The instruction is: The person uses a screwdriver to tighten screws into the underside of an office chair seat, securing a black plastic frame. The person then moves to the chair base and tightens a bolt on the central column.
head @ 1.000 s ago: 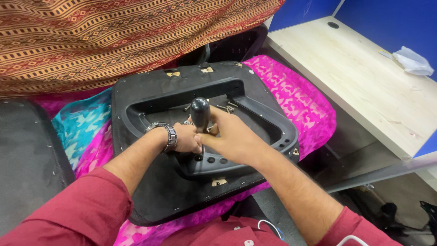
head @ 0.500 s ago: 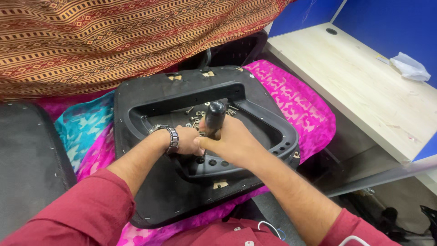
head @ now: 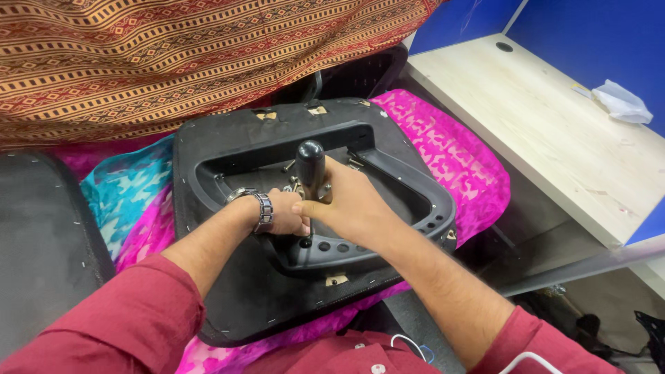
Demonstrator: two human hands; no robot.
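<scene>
Head view is showing the right hand [head: 353,201] closing around the black handle of a screwdriver [head: 310,166], which is standing upright with its tip going down into the front edge of a black plastic frame [head: 415,190]. The left hand [head: 285,211], wearing a metal watch [head: 262,208], is closing its fingers low beside the shaft; what they are pinching I cannot tell. The frame is lying on an upturned black seat base [head: 208,138], resting on pink cloth [head: 450,149]. Loose screws [head: 289,166] are lying inside the frame opening.
</scene>
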